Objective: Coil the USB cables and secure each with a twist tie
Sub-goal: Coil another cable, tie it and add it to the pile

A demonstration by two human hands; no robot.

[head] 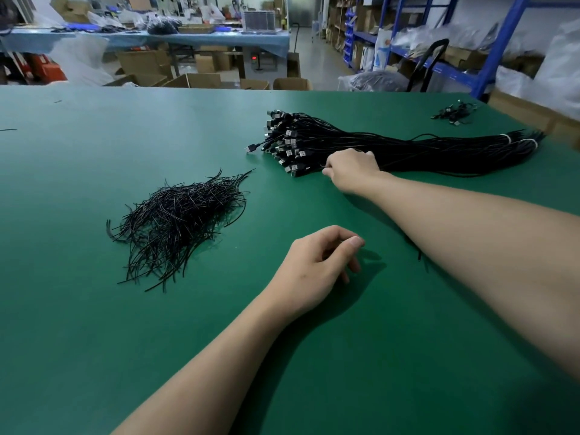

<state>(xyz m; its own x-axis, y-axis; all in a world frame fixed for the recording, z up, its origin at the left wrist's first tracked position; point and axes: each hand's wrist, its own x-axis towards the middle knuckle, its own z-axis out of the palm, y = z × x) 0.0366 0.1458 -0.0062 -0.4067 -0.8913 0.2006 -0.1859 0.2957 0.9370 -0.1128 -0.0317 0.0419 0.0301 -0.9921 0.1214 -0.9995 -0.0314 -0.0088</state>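
A thick bundle of black USB cables [408, 146] lies across the green table [78, 309], plugs fanned out at its left end and white ties around its right end. My right hand [351, 169] rests on the bundle's near edge just right of the plugs, fingers pinched on a thin cable. A loose heap of black twist ties [175, 221] lies left of centre. My left hand [317, 265] rests on the table nearer to me, fingers loosely curled, with nothing visible in it.
A small pile of coiled cables [453, 113] sits at the far right of the table. One loose plug [251, 149] sticks out left of the bundle. Cardboard boxes [191, 80] stand beyond the far edge, and blue shelving [502, 42] at the right.
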